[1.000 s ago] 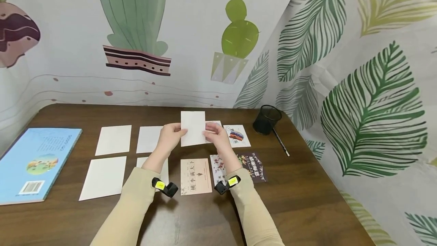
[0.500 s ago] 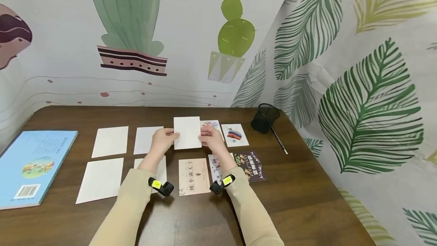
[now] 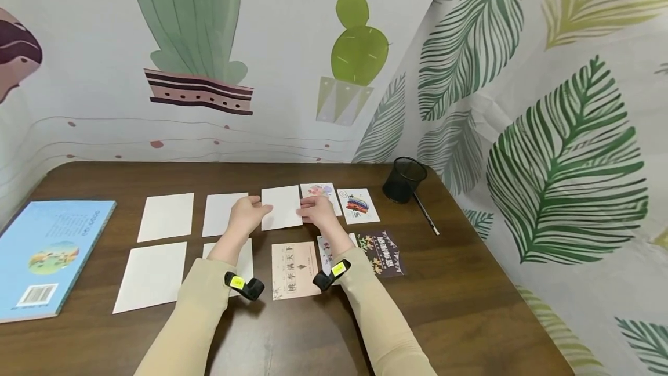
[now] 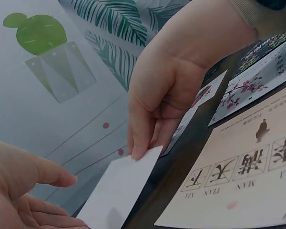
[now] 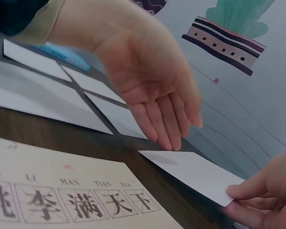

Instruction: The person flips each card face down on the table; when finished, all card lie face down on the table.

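A blank white card lies between the two hands in the back row, low at the table. My right hand pinches its right edge between thumb and fingers, clearest in the right wrist view. At the left edge, my left hand has its fingers extended close to the card; its thumb is lifted off. Whether those fingertips touch the card is hard to tell. Nearer me lies a pink card with Chinese characters. A pastel flower card is partly behind the right hand.
Several blank white cards lie in two rows to the left, beside a blue book. Rightward are a brush-stroke card, a dark printed card, a black mesh pen holder and a pencil. Patterned cloth stands behind.
Both hands have lowered the white card from above the table to the back row, slightly leftward in view. The left thumb has come off it; the right hand keeps its pinch.
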Motion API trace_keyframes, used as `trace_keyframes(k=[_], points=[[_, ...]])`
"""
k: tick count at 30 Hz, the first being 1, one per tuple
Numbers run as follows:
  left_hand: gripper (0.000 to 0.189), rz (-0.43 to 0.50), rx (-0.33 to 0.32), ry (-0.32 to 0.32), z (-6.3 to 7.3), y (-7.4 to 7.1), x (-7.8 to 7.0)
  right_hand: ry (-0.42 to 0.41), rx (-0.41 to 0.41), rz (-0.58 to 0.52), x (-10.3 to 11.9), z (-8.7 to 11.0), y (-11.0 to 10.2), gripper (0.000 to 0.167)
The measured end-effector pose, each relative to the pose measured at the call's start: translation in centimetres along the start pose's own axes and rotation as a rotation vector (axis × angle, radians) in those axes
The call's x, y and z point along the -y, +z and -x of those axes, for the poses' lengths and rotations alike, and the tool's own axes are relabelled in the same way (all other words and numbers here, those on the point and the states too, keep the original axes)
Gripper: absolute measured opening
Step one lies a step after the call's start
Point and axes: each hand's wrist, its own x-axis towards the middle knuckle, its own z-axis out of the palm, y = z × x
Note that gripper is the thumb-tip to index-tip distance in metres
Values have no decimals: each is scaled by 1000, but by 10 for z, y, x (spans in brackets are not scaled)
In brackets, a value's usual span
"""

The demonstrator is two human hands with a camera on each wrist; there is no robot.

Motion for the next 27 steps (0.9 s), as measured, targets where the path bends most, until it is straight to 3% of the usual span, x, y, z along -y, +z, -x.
trace_keyframes(k=[7, 16, 22, 27], points=[[59, -51, 13, 3, 0, 1, 0, -16, 6, 140, 4, -2, 1, 34], [59, -118, 29, 32, -2, 3, 1, -36, -83, 379, 11, -5, -1, 25], [59, -134, 16, 45, -2, 3, 1, -40, -109, 400, 10, -5, 0, 19], [58, -128, 14, 41, -2, 2, 1, -110, -125, 363, 8, -3, -5, 21]])
